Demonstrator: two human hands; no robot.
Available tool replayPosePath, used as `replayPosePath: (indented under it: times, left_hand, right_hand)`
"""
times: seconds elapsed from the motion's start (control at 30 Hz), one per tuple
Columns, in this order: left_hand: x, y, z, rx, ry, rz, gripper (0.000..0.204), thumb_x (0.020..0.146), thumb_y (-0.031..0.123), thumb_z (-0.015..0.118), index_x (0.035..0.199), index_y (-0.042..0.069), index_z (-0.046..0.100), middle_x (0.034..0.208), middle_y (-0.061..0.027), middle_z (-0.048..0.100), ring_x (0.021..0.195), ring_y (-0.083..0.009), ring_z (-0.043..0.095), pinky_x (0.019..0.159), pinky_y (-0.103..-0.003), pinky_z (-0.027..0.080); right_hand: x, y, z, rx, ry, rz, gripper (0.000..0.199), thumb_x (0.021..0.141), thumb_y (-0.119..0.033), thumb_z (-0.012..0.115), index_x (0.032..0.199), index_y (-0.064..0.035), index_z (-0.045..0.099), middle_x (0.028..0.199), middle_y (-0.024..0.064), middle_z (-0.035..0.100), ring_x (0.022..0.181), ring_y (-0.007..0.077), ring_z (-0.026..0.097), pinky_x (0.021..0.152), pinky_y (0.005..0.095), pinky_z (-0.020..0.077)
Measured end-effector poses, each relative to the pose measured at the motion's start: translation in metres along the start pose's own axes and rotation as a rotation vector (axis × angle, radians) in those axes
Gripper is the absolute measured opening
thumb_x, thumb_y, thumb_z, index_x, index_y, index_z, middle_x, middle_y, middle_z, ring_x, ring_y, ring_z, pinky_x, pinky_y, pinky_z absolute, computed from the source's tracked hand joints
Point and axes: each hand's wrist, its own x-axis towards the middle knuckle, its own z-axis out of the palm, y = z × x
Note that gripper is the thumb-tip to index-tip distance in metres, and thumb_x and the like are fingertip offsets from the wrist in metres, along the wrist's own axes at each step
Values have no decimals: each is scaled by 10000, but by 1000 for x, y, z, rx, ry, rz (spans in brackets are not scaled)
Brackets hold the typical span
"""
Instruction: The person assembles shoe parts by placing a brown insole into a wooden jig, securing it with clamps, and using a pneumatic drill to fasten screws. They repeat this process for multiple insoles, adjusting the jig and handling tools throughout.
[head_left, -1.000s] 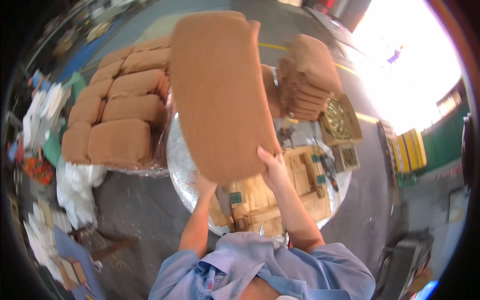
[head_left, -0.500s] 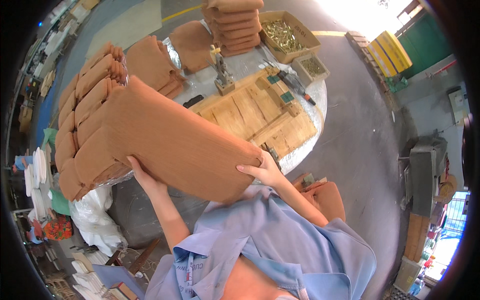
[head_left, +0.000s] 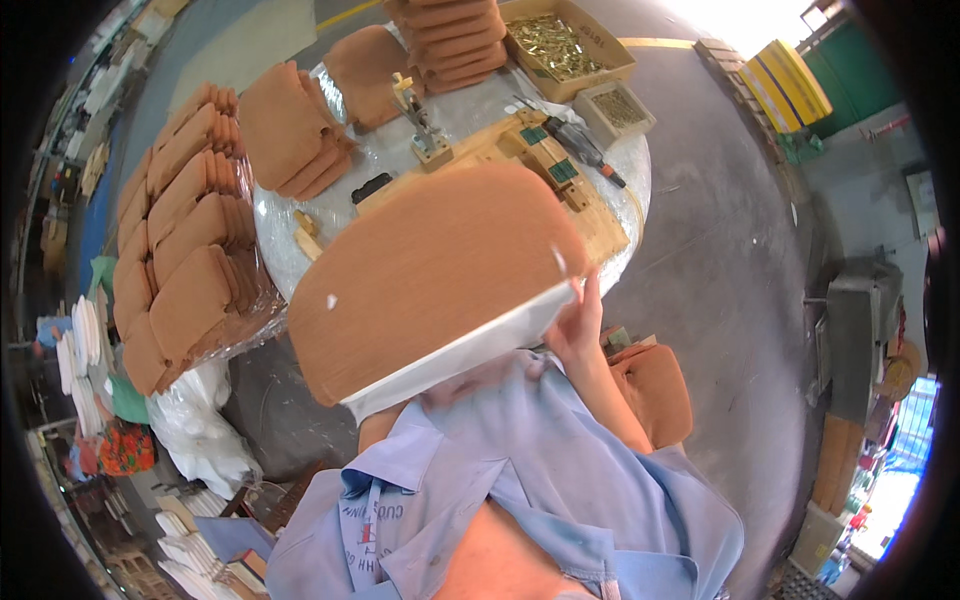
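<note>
Brown cushion held at frame centre, tilted, white underside toward chest, above round bench. Right hand grip closed on its right edge, steadying. Left hand hidden beneath; grip cannot be told.

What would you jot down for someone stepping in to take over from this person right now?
Right hand: grips the right edge of the big brown cushion, held up near the chest, pale underside toward the body.
Left hand: hidden behind the cushion; cannot tell its grip.
Round table: wooden frame, a tool, two boxes of small metal parts.
Done: the cushion is off the table and in hand.
Left: it rests on nothing; more brown cushions are stacked at the left and on the table's far side.
</note>
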Motion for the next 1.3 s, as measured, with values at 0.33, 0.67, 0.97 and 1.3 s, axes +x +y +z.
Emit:
replayPosePath:
  times: [0.33,0.67,0.97,1.3]
  left_hand:
    - [41,-34,94,990,-338,251,632,1052,554,574,1555,171,558,1541,-82,594,1398,-283,570,1266,-648,305]
    - [67,-71,-1,923,-484,508,254,975,343,705,1097,133,780,1214,-36,705,1225,-276,621,1172,-653,392]
    - [28,-24,15,612,-84,149,241,1002,318,708,1126,119,765,1176,-43,736,1198,-307,655,1159,-601,407]
    - [185,235,152,334,55,699,395,1037,447,681,1263,133,761,1418,-88,689,1412,-329,574,1233,-626,348]
  right_hand:
    - [22,-35,-45,-105,408,-316,591,1009,-440,654,1472,-81,571,1446,98,628,1354,302,593,1135,520,509]
    - [81,-124,-78,-155,432,-470,520,1030,-359,606,1460,-68,585,1435,103,636,1357,306,597,1128,518,516]
    - [195,-60,-68,-272,292,-136,500,986,-275,681,1433,-64,604,1398,76,667,1327,285,609,1147,504,480]
    - [225,-25,-27,-488,8,116,419,1036,-113,700,1440,-41,616,1323,50,704,1285,189,643,1040,363,545]
